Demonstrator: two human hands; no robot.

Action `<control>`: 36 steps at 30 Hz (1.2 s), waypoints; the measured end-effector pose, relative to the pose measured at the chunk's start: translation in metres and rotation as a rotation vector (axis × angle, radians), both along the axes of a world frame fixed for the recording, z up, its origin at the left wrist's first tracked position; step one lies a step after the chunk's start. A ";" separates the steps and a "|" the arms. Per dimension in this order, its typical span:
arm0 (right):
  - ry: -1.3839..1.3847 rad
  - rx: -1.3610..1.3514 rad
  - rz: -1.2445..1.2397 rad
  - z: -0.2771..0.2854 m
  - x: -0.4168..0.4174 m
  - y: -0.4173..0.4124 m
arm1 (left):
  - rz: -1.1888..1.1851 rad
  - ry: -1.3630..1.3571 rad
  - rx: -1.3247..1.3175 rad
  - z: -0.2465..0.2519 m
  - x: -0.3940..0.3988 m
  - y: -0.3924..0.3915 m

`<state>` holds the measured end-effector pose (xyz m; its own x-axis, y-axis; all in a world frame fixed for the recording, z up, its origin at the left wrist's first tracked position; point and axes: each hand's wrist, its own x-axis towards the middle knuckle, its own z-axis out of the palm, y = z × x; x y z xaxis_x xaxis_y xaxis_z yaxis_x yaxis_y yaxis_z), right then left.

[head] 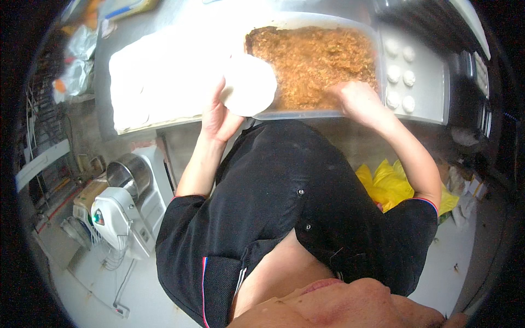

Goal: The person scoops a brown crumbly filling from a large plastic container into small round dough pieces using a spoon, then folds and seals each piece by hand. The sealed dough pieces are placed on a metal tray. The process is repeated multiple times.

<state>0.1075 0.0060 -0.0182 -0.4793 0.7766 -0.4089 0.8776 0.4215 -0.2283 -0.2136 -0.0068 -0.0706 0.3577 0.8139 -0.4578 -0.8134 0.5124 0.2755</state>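
Observation:
A round white dough wrapper (pixel 253 87) rests in my left hand (pixel 219 112), held up over the near left corner of a translucent plastic bin (pixel 379 53). My thumb lies along the wrapper's left edge, and the other fingers are hidden beneath it. Chopped brown-orange filling (pixel 316 61) covers the floor of the bin. At the near right part of it is my right hand (pixel 359 100), knuckles up, with its fingertips down at the filling. Whether those fingers grip anything cannot be made out.
Glare washes out a wide white surface (pixel 160 82) on the left. Several pleated buns (pixel 393 74) sit on a tray (pixel 430 86) right of the bin. Below left stands a mixer (pixel 119 205) with a metal bowl (pixel 129 174); yellow plastic bags (pixel 385 182) lie below right.

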 end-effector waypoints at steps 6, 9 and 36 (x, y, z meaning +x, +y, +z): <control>0.337 -0.291 -0.133 -0.024 0.016 0.010 | 0.013 0.155 0.002 0.016 0.011 0.004; 0.432 -0.612 -0.449 -0.002 0.013 0.025 | 0.019 0.208 -0.049 0.024 0.013 0.004; 0.728 0.455 -0.483 -0.004 -0.065 -0.032 | 0.098 0.019 0.052 -0.003 0.088 0.050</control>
<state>0.0421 -0.0262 -0.0221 -0.0855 0.9654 0.2464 0.6882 0.2360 -0.6860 -0.1252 0.0429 -0.0740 0.2670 0.8676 -0.4196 -0.8533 0.4151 0.3154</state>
